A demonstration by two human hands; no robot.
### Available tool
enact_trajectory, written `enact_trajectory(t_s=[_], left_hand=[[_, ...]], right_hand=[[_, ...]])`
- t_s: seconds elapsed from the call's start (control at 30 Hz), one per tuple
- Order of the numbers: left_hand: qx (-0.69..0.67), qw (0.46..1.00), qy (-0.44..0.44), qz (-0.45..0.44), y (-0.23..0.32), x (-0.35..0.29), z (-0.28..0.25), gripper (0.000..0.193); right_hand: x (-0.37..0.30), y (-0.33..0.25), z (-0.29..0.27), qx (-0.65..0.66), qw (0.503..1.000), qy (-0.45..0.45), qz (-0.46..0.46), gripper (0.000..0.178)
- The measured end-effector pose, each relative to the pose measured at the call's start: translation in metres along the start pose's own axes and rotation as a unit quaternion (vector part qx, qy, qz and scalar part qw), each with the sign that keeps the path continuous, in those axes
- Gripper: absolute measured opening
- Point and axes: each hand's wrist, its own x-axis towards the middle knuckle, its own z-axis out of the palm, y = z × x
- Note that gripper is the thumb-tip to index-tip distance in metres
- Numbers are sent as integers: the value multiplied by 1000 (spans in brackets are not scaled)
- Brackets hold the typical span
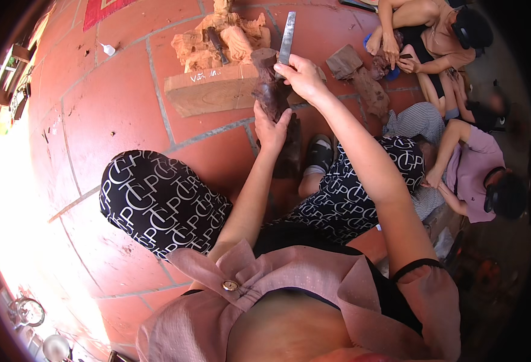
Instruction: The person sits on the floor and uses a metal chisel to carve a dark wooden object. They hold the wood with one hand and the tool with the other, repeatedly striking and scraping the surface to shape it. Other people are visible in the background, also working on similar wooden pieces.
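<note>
A dark brown wood carving [266,81] with a round flat top stands upright in front of me. Wrapped around its lower part is my left hand [271,125], closed on it. My right hand [301,77] grips a flat grey metal file [287,37] whose free end points up and away from me. The file's lower end is hidden in my fingers, beside the carving's top; I cannot tell whether it touches the wood. Below my left hand is a dark wooden block [288,157], partly hidden by my arm.
Beyond the carving, a thick wooden board [208,96] bears a lighter orange carving [238,45] and a dark-handled tool [217,45]. Rough wood pieces [345,62] lie to the right, near a co-worker's hands [391,48]. Another person [476,163] sits closer. A small white bottle [108,49] lies far left.
</note>
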Motion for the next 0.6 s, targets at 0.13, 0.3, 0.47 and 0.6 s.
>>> enact_trajectory(t_s=[0.13, 0.3, 0.47, 0.6], left_hand=[[4, 1000, 7, -7, -6, -7, 17, 89], [-10, 1000, 7, -13, -1, -13, 23, 89], [35, 999, 5, -22, 0, -7, 11, 89], [34, 999, 2, -14, 0, 0, 3, 84]], right_hand=[[-6, 4, -8, -66, 997, 20, -34, 22], [-13, 2, -6, -80, 990, 104, -47, 17], [-9, 5, -12, 111, 991, 40, 66, 10], [-10, 1, -7, 161, 983, 18, 83, 15]])
